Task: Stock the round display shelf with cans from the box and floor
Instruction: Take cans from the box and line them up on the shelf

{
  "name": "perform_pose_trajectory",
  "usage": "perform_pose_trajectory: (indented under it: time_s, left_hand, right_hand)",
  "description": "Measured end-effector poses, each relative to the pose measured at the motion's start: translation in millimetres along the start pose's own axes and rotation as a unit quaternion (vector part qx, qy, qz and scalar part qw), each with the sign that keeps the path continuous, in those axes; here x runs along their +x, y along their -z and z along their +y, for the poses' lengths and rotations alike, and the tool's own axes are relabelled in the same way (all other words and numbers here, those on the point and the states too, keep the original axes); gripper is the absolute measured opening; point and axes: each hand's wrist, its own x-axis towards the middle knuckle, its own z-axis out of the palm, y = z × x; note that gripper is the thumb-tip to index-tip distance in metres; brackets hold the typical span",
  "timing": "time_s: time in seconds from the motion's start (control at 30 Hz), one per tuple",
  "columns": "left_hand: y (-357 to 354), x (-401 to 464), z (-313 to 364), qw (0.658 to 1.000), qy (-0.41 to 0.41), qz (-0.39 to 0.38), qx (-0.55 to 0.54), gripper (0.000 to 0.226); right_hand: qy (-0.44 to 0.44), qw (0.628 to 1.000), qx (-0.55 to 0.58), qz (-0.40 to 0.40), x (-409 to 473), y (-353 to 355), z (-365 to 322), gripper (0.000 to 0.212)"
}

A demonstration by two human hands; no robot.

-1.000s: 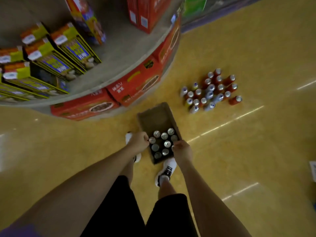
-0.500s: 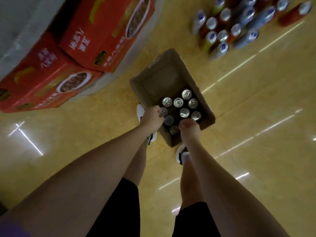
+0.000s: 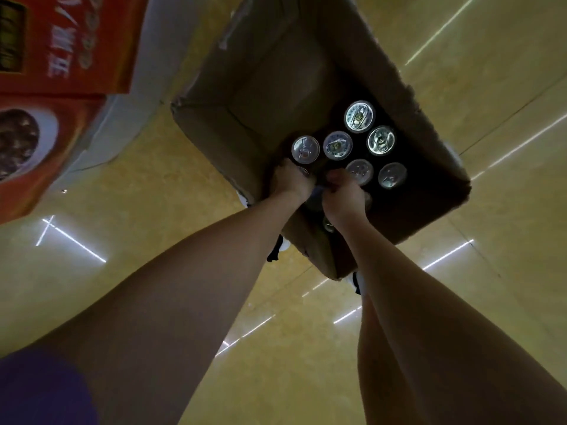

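An open brown cardboard box (image 3: 245, 96) stands on the yellow floor, its near half packed with several upright cans (image 3: 337, 145) showing silver tops. My left hand (image 3: 291, 180) reaches into the box's near left corner, fingers curled over a can whose top peeks out beside it. My right hand (image 3: 343, 194) is just to its right, fingers curled round another can in the near row. Both cans are mostly hidden under the hands. The far half of the box holds nothing.
The round display shelf's pale base (image 3: 101, 139) curves along the upper left, with red cartons (image 3: 70, 41) stacked on its lowest level. My shoes (image 3: 280, 246) peek out beside the box. Glossy floor (image 3: 491, 148) spreads to the right.
I have bent much closer to the box, which now fills the upper view. Both hands moved inward onto cans in the near row; the floor cans have left the view.
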Motion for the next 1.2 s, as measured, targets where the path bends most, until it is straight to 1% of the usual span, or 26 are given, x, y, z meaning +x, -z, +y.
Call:
perform_pose_trajectory:
  time_s: [0.07, 0.17, 0.27, 0.33, 0.4, 0.47, 0.53, 0.6, 0.67, 0.77, 0.9, 0.97, 1.03, 1.1, 1.13, 1.2]
  left_hand:
    - [-10, 16, 0, 1.0, 0.018, 0.003, 0.004, 0.059]
    - [-16, 25, 1, 0.998, 0.036, 0.013, 0.052, 0.069]
    - [-13, 22, 2, 0.997, 0.029, 0.02, 0.074, 0.06]
    - [-4, 11, 3, 0.997, 0.026, 0.02, 0.065, 0.055]
    - [10, -7, 4, 0.998, 0.023, 0.003, 0.062, 0.053]
    - [26, -26, 3, 0.999, 0.017, -0.015, 0.05, 0.051]
    - [47, -52, 3, 0.998, 0.011, -0.006, 0.055, 0.057]
    - [69, -81, 6, 0.997, 0.002, 0.017, 0.076, 0.066]
    - [92, -112, 12, 0.996, -0.025, 0.029, 0.085, 0.069]
    - [129, -158, 19, 0.996, -0.069, 0.025, 0.046, 0.07]
    - [194, -246, 36, 0.989, -0.14, 0.029, 0.03, 0.071]
    - [233, -298, 45, 0.985, -0.167, 0.031, 0.038, 0.063]
    - [270, -348, 54, 0.981, -0.187, 0.029, 0.051, 0.048]
    - [307, -399, 61, 0.977, -0.205, 0.028, 0.045, 0.043]
    - [324, -424, 64, 0.974, -0.22, 0.033, 0.043, 0.045]
    - [357, -477, 67, 0.962, -0.266, 0.061, 0.025, 0.062]
  right_hand:
    - [-0.006, 1.0, -0.007, -0.017, 13, -5, 6, 0.038]
    - [-0.019, 0.999, -0.015, -0.025, 23, -10, 15, 0.036]
    - [-0.018, 0.999, -0.011, -0.03, 14, -5, 21, 0.033]
    - [-0.009, 0.999, -0.013, -0.031, 0, 3, 20, 0.03]
    - [0.006, 1.0, -0.015, -0.023, -17, 13, 17, 0.029]
    - [0.007, 0.999, -0.011, -0.033, -34, 26, 11, 0.03]
    - [0.0, 0.999, -0.01, -0.052, -51, 41, 2, 0.033]
    - [0.012, 0.998, -0.02, -0.058, -69, 58, -12, 0.036]
    - [0.036, 0.997, -0.041, -0.056, -89, 80, -31, 0.039]
    - [0.073, 0.994, -0.068, -0.047, -124, 113, -68, 0.039]
    - [0.196, 0.968, -0.144, -0.055, -192, 162, -125, 0.041]
    - [0.23, 0.957, -0.163, -0.062, -231, 186, -158, 0.039]
    - [0.272, 0.946, -0.164, -0.056, -268, 210, -191, 0.036]
    - [0.307, 0.937, -0.159, -0.051, -302, 233, -224, 0.038]
    - [0.322, 0.932, -0.158, -0.046, -319, 244, -239, 0.038]
    - [0.353, 0.921, -0.16, -0.046, -354, 264, -267, 0.041]
